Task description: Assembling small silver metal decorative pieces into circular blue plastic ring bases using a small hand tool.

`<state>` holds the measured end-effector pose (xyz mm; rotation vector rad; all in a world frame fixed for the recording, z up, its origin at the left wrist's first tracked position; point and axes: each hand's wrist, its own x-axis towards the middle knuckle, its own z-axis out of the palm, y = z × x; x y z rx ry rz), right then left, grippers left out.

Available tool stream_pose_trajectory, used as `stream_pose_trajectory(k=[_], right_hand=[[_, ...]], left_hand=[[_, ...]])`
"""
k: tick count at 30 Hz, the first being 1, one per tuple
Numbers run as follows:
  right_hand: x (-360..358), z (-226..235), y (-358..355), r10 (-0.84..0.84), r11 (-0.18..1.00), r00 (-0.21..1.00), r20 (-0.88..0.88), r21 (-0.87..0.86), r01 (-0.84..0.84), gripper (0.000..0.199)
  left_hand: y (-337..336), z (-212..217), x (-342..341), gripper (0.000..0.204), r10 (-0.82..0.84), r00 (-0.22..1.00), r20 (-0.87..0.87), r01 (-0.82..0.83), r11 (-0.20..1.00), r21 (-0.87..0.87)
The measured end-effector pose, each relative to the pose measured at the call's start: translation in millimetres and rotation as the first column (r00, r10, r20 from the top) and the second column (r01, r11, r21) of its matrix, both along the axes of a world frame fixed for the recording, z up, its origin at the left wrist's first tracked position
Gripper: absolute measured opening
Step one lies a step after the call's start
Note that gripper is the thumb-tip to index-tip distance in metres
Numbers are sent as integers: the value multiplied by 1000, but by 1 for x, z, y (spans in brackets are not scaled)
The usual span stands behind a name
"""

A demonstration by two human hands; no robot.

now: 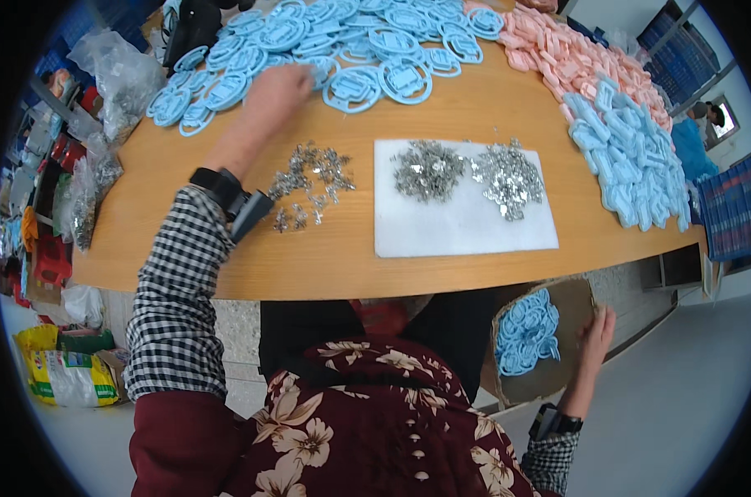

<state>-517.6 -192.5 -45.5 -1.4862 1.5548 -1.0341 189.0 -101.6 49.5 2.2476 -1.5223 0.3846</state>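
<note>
My left hand (280,95) reaches over the table to the near edge of a heap of light blue round plastic frames (284,33). Its fingertips are at one of the frames, smeared by motion, so I cannot tell if they grip it. Low at the right, beside the table, my right hand (595,335) is closed over the rim of a cardboard box (570,302). Inside the box lie more light blue plastic pieces (526,333). Small silvery metal parts (313,172) are scattered near my left wrist.
Two piles of shiny metal parts (508,178) sit on a white foam sheet (466,236) in the middle. Pink plastic pieces (578,58) and blue oblong pieces (632,166) are heaped at the right. Clear bags (123,74) stand beyond the left edge. A person (697,137) is at far right.
</note>
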Motion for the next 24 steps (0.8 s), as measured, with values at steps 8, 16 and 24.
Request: stream_pose_trajectory(k=[8,16,24], right_hand=[[218,88,28,583,808,812,21,-111,-578,16],[297,83,32,663,701,709,-241,-132,-701,18],[354,81,33,627,592,627,-462,-242,-769,20]], left_hand=[[46,67,-90,34,-306,706,-639,141,945,-296],[103,9,-191,34,-173,-44,-984,135,975,-177],[111,-21,-195,33,-106,-89,-990,97,989,-115]])
